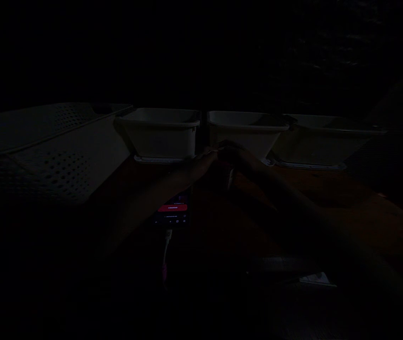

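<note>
The scene is very dark, and little detail shows. My left hand [206, 157] and my right hand [230, 150] come together in front of the middle white tub, with both forearms reaching forward. Just below them stands a small dark object with a pale streak on its side [230, 178]; its kind is too dim to tell, and I cannot see whether the hands touch it. Fingers are lost in the dark. A lit phone [172, 210] lies beside my left forearm, a white cable [167, 243] plugged into its near end.
Three white plastic tubs stand in a row at the back: left tub [166, 139], middle tub [254, 139], right tub [311, 146]. A large white perforated basket [98, 156] sits on the left. Near the front of the brown tabletop [357, 208] lies a pale flat item [316, 278].
</note>
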A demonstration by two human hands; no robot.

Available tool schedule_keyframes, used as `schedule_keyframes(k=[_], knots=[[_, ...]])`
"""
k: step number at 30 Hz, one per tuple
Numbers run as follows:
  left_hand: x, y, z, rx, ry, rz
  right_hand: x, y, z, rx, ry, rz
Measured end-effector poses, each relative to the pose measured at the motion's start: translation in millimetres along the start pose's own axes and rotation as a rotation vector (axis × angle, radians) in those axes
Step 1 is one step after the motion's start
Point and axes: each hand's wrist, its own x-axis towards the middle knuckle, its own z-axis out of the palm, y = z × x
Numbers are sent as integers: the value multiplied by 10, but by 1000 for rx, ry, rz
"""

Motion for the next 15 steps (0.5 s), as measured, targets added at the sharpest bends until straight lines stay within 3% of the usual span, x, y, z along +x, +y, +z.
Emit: schedule_keyframes(k=[15], knots=[[19, -33, 0, 12, 20, -6, -13, 6, 3, 27, 22, -1]])
